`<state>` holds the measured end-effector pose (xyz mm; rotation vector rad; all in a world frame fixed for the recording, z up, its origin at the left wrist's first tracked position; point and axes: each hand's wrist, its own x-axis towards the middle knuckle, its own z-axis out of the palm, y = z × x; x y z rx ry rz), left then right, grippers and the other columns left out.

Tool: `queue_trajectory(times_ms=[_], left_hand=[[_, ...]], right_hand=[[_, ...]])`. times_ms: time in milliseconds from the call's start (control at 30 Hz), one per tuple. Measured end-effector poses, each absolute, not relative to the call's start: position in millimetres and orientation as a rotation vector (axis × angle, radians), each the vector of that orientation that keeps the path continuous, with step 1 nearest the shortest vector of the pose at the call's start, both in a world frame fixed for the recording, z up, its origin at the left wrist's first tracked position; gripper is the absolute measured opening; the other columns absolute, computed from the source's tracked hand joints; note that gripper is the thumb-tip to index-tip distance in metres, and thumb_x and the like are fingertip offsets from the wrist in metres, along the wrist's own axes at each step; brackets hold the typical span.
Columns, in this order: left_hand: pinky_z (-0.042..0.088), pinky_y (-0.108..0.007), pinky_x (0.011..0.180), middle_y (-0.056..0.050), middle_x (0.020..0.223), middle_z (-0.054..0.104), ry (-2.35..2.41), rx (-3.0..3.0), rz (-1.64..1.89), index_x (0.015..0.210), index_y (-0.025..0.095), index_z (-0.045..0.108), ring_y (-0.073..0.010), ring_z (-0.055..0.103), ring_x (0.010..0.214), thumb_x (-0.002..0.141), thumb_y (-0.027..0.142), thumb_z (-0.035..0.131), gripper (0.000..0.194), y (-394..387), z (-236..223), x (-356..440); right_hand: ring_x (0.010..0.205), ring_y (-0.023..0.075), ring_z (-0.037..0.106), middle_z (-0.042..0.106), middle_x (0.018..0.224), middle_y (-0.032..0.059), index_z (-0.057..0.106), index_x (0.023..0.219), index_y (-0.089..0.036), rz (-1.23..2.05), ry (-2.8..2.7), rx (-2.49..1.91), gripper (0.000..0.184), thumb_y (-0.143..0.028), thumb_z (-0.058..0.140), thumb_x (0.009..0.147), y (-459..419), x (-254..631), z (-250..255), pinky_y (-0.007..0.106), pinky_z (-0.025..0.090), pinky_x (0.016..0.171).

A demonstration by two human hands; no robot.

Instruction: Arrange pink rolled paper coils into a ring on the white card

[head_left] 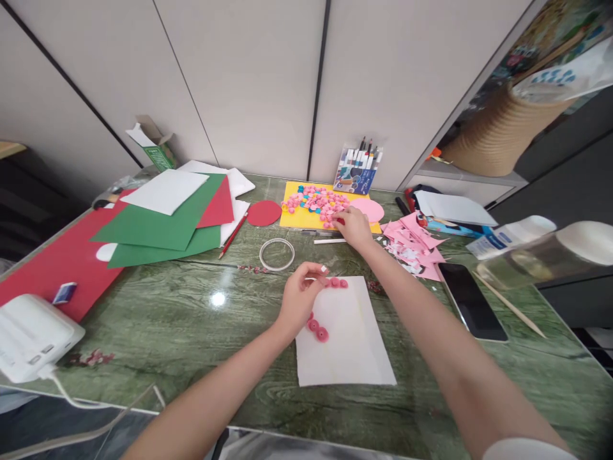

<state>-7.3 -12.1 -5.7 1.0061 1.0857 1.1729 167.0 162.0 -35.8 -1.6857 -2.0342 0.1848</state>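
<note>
My left hand (301, 297) hovers over the upper left of a white sheet of paper (352, 338), its fingers pinched with a small white piece (324, 269) at the tips. Small dark-pink paper coils lie on that sheet: a short row (335, 283) along its top edge and a curved line (314, 326) at its left side, both partly hidden by my left hand. My right hand (355, 227) reaches to the near right edge of a heap of small pink and blue coils (313, 199) on a yellow sheet (290, 219). Its fingertips are drawn together among the coils; what they hold is hidden.
Pink paper scraps (414, 239), a phone (472, 300) and a bottle (541, 255) lie to the right. A marker pack (357, 169) leans at the back. Left are a white ring (276, 254), red pencil (233, 236), green sheets (158, 223) and a white charger (36, 335).
</note>
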Motion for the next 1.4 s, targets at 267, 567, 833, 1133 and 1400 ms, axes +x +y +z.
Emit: queue_trajectory(times_ms=[267, 567, 833, 1133, 1400], left_hand=[[0.043, -0.025, 0.072, -0.002, 0.085, 0.061, 1.066, 1.027, 1.195, 0.083, 0.017, 0.057, -0.0141, 0.057, 0.08, 0.072, 0.016, 0.057, 0.012, -10.9, -7.8, -9.4], [0.044, -0.025, 0.072, -0.002, 0.085, 0.062, 1.083, 1.032, 1.206, 0.082, 0.017, 0.058, -0.0147, 0.058, 0.081, 0.071, 0.015, 0.056, 0.012, -10.8, -9.3, -9.4], [0.046, -0.033, 0.085, -0.005, 0.096, 0.064, 0.788, 0.519, 1.144, 0.081, 0.017, 0.058, -0.0179, 0.061, 0.091, 0.067, 0.018, 0.061, 0.014, -8.4, 0.8, -15.6], [0.043, -0.033, 0.094, -0.006, 0.106, 0.066, 0.648, 0.473, 0.91, 0.084, 0.018, 0.059, -0.0165, 0.061, 0.1, 0.073, 0.02, 0.067, 0.014, -29.5, 1.6, -4.2], [0.047, -0.03, 0.089, -0.006, 0.097, 0.07, 0.822, 0.51, 0.939, 0.077, 0.016, 0.06, -0.0144, 0.064, 0.092, 0.063, 0.017, 0.075, 0.021, -33.6, -8.6, 6.9]], right_hand=[[0.101, 0.0277, 0.046, 0.059, 0.101, 0.0109, 0.065, 0.1, -0.021, 0.029, -2.187, -1.674, 0.024, -0.028, 0.05, 0.082, 164.3, 170.2, -44.8, 0.04, 0.032, 0.081], [0.098, 0.0263, 0.046, 0.06, 0.098, 0.0115, 0.065, 0.096, -0.019, -0.082, -2.247, -1.588, 0.022, -0.025, 0.047, 0.084, 165.3, 159.5, -48.0, 0.039, 0.03, 0.082], [0.1, 0.0241, 0.049, 0.062, 0.101, 0.0095, 0.062, 0.105, -0.021, -0.196, -2.198, -1.451, 0.027, -0.03, 0.041, 0.09, 106.0, 164.1, -18.5, 0.04, 0.029, 0.085], [0.08, 0.0148, 0.062, 0.072, 0.089, -0.0044, 0.055, 0.117, -0.038, -0.556, -2.4, -0.923, 0.041, -0.017, 0.058, 0.082, -35.9, 203.6, -9.1, 0.036, 0.033, 0.077], [0.078, 0.0147, 0.063, 0.072, 0.088, -0.0047, 0.06, 0.108, -0.037, -0.302, -2.321, -0.957, 0.034, -0.015, 0.057, 0.082, -40.3, 193.3, -11.9, 0.036, 0.035, 0.076]])
